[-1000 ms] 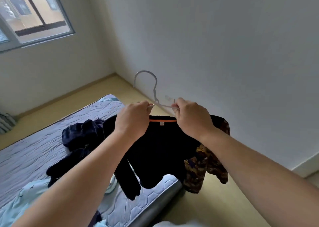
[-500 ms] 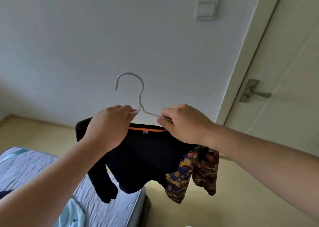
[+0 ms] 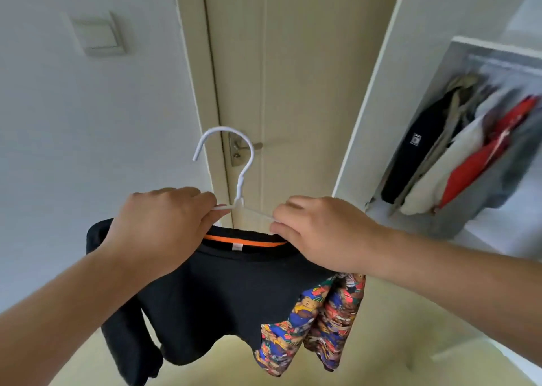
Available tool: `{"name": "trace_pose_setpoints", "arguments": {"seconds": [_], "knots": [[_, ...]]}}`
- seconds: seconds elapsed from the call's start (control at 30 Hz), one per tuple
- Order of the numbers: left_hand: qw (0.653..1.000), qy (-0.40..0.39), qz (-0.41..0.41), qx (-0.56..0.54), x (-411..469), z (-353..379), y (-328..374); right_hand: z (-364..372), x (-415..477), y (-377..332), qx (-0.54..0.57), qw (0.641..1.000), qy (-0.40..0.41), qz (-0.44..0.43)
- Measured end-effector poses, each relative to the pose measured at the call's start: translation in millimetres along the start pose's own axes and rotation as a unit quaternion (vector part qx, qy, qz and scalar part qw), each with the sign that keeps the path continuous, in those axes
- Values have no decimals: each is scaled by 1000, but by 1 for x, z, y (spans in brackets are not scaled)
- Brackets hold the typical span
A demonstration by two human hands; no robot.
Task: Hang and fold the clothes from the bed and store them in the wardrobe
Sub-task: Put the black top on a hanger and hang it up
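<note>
A pale door (image 3: pixel 293 77) fills the middle of the frame, its metal handle (image 3: pixel 243 146) just behind the hook of the hanger. A grey-white wall (image 3: pixel 58 151) with a light switch (image 3: pixel 99 35) takes the upper left. At the right edge an open wardrobe (image 3: pixel 445 75) shows a row of hung clothes (image 3: pixel 469 157) in dark, cream, red and grey, somewhat blurred.

Half a second ago the door sat at the far right, the switch was at the upper middle and a corner of the bed lay at the lower left. Now the view has swung right: the door is central, the wardrobe has come into sight and the bed is out of frame. The yellowish floor (image 3: pixel 234 368) shows along the bottom.

The black sweater (image 3: pixel 228 297) hangs on the white hanger (image 3: pixel 239 180) in the lower centre, in the air in front of the door and left of the wardrobe. It has an orange band inside its collar and a bear-patterned sleeve (image 3: pixel 322 324) at the lower right.

The left hand (image 3: pixel 158 230) grips the hanger's left arm as before, its fingers (image 3: pixel 202 201) curled over the wire. The right hand (image 3: pixel 325 233) keeps its hold on the other arm, its fingers (image 3: pixel 286 209) pinching the wire beside the collar. The hook stands upright between them.
</note>
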State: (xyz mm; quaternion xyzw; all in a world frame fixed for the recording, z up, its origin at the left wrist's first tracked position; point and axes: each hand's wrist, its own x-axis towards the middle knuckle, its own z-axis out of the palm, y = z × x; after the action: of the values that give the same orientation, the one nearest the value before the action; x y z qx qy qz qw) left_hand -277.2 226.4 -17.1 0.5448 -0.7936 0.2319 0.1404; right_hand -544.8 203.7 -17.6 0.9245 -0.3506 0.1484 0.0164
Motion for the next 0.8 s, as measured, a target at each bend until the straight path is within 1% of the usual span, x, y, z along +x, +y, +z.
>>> {"name": "trace_pose_setpoints", "arguments": {"seconds": [0.07,0.13,0.27,0.37,0.43,0.53,0.7,0.8], "knots": [[998,30,16,-55,25,10,18,-8,-22,12,-6,998,9,61],[990,54,10,-129,50,19,38,-16,-42,25,-5,992,29,122],[958,61,-18,-279,102,38,88,-26,-75,57,39,967,86,236],[934,72,-5,-350,143,55,128,-31,-99,86,66,941,136,304],[920,76,8,-385,168,67,155,-34,-115,105,69,921,162,346],[907,67,15,-415,201,85,198,-38,-138,132,64,896,174,405],[894,-2,52,-445,267,111,269,-44,-173,185,24,860,191,473],[887,-41,92,-451,309,121,311,-49,-188,219,-7,836,185,517]]}}
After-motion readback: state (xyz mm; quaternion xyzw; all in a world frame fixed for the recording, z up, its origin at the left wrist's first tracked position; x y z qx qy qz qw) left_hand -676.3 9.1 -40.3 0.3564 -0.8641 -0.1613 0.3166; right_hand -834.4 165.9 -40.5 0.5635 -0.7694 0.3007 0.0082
